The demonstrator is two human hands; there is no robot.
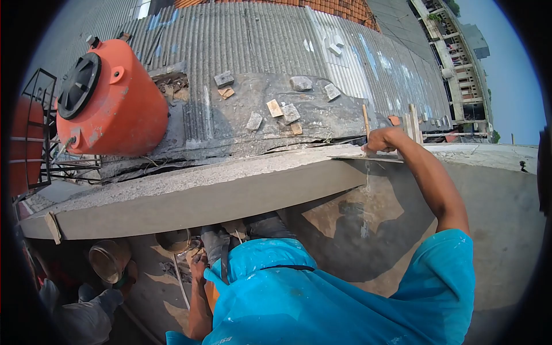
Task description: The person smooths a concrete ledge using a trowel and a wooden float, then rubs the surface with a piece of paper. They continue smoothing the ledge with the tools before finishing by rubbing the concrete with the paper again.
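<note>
Where the flat trowel [352, 155] lies: on top of the grey concrete ledge [190, 201], right of the frame's centre, blade face down on fresh-looking mortar
Grip of the right hand [382, 140]: fingers curled tight over the trowel's handle, knuckles up, arm stretched out from the blue sleeve [448, 270] at lower right
Grip of the left hand [198, 263]: low in the lower left of the frame, below the ledge; whether it is spread or closed I cannot tell
Handling, as I judge it: a thin stiff blade, light to lift, likely slick with wet mortar, with edges that would score the soft surface if tipped
Where to hold: at the handle above the blade, where the right hand already sits, so pressure goes down evenly
Long axis: along the ledge, running left to right across the frame
Pointing: the free end of the blade shows to the left of the hand, toward the frame's centre
Just beyond: wooden stakes [414, 122] stand upright close behind the hand
Below the ledge: a damp rendered wall [506, 230] at right, a bucket [109, 260] at lower left
Farther off: loose bricks [290, 112] on a corrugated roof [259, 40], an orange water tank [109, 98] at upper left
</note>
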